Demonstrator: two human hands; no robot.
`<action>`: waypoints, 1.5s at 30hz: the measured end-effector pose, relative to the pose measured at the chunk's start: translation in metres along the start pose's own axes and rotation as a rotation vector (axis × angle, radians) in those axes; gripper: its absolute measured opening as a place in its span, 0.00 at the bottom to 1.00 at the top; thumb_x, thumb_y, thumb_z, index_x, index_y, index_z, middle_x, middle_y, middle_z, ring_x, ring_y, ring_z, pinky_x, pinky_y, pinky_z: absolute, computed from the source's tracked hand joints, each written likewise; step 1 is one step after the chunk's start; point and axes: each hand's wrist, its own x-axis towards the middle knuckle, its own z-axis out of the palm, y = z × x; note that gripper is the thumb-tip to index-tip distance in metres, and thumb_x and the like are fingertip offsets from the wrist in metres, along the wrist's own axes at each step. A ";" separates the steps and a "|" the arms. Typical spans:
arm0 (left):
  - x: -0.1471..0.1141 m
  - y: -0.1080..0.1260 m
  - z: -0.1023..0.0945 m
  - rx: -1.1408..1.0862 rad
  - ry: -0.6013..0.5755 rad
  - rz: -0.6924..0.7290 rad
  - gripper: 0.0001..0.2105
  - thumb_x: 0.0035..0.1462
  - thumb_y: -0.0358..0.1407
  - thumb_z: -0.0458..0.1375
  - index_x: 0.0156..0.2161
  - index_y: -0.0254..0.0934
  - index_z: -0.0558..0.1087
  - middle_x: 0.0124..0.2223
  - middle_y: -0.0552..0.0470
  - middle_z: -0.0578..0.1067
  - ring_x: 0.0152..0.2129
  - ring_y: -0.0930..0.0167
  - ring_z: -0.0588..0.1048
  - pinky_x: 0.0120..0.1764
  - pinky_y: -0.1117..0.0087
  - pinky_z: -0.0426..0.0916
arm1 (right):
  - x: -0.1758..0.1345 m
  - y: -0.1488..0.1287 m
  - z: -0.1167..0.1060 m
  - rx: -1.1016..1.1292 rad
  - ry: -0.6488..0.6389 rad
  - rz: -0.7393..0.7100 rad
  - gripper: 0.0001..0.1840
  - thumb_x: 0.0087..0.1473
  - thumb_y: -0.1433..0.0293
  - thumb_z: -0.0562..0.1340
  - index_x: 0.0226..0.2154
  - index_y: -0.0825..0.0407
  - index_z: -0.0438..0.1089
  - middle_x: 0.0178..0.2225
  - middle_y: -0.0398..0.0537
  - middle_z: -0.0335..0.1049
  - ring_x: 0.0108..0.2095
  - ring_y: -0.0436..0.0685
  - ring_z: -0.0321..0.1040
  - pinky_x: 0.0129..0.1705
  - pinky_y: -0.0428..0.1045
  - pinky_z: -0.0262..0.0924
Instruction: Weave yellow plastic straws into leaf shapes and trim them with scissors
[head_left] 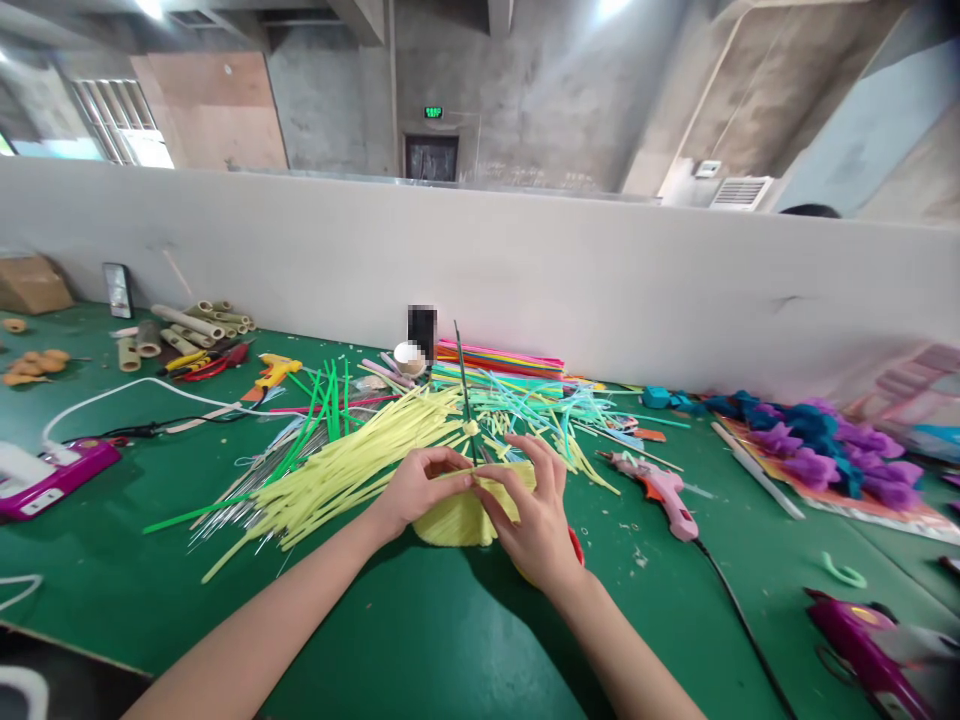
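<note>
My left hand (420,487) is closed in a pinch, its fingertips meeting those of my right hand (536,515) at the middle. Between them is a yellow pipe-cleaner piece (454,527), wide and rounded with a fuzzy ribbed surface, partly hidden by both hands. A thin dark stem (463,385) rises upright just behind the fingertips, with a small pale yellow knob partway up it. My right thumb and forefinger pinch too, while its other fingers are spread. Something red shows beside my right wrist, mostly covered. Left of my hands lies a large bundle of yellow pipe cleaners (360,450).
A pink glue gun (664,490) lies on the right, its cord running forward. Farther left are a yellow glue gun (276,372), bamboo pieces (191,325) and pliers (214,362). Purple and blue fuzzy shapes (832,445) fill the right. A white partition (675,290) stands behind.
</note>
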 end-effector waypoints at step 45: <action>0.004 -0.004 -0.002 0.043 -0.014 0.000 0.13 0.47 0.44 0.65 0.30 0.35 0.75 0.30 0.51 0.75 0.30 0.69 0.72 0.35 0.72 0.64 | -0.009 0.003 0.011 0.113 0.005 0.187 0.11 0.54 0.67 0.62 0.42 0.42 0.70 0.58 0.51 0.48 0.59 0.69 0.49 0.54 0.67 0.55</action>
